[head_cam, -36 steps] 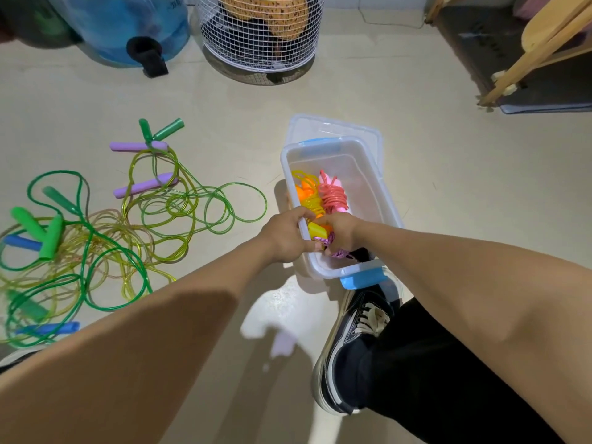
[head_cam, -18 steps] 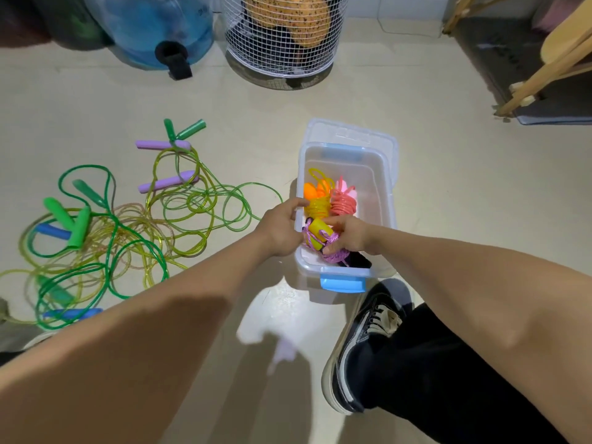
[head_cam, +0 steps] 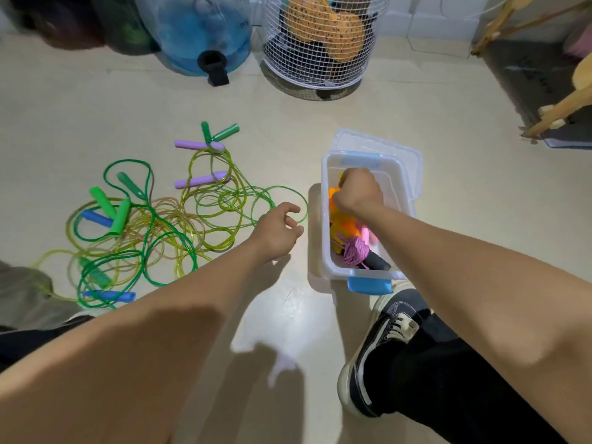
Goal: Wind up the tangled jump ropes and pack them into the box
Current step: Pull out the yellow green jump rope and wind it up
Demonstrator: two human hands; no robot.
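Observation:
A clear plastic box (head_cam: 325, 219) with blue latches stands on the floor on its lid (head_cam: 378, 141). Inside lie wound ropes: an orange and yellow one (head_cam: 344, 225), a pink one (head_cam: 366, 235) and a purple one (head_cam: 354, 253) with a black handle. My right hand (head_cam: 357, 193) is in the far half of the box, knuckles up, fingers curled on the orange and yellow rope. My left hand (head_cam: 278, 232) hovers just left of the box, loosely curled and empty. A tangle of green and yellow ropes (head_cam: 153, 232) with green, purple and blue handles lies at the left.
A blue water bottle (head_cam: 198, 30) and a white wire basket (head_cam: 317, 43) stand at the back. A wooden frame (head_cam: 563, 104) on a dark mat is at the right. My black shoe (head_cam: 381, 347) sits just in front of the box.
My right hand set the purple and yellow bundle down at the near end and moved deeper into the box. My left hand let go of the box rim and drew away to the left.

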